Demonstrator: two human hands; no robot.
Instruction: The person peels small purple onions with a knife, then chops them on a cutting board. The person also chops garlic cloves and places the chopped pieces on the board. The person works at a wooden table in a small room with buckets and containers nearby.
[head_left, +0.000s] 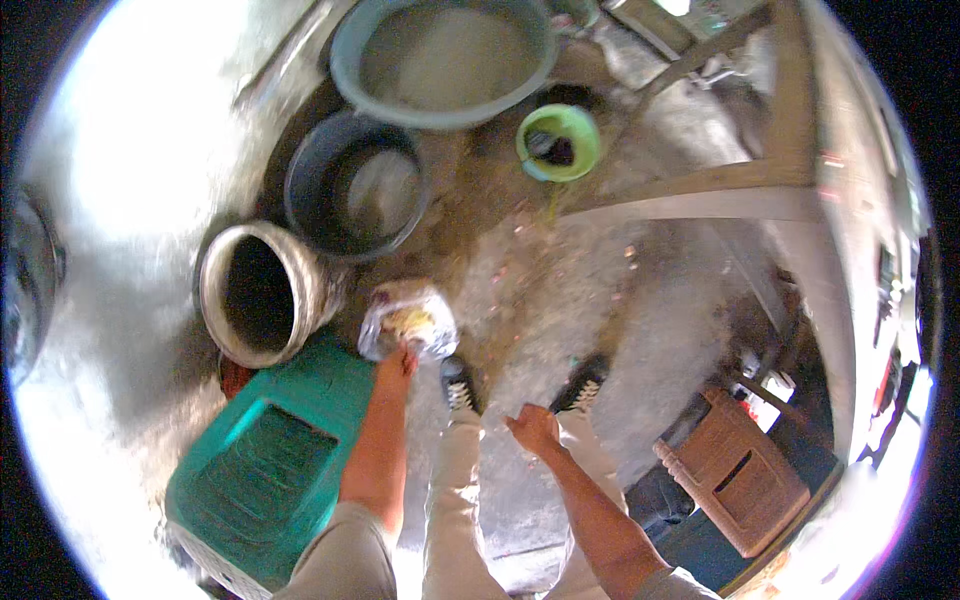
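Observation:
My left hand (406, 361) grips the near edge of a clear plastic bag (411, 324) with yellowish contents, which blur keeps me from identifying. The bag hangs in front of my left shoe (458, 384), beside a whitish round container (322, 281) with a dark interior. Below and left of that hand is a green plastic lid-like piece (315, 367) with a recessed panel. My right hand (535, 429) is held over the concrete floor (517, 480), close to my right shoe (583, 384). Its fingers look curled, and nothing shows in them.
A large grey basin (551, 56) and a dark tub (300, 195) stand ahead, both apparently holding liquid. Right of them sits a light-green pail (589, 146) with dark contents. A wooden frame (795, 97) spans the right, near a brown plastic box (757, 502).

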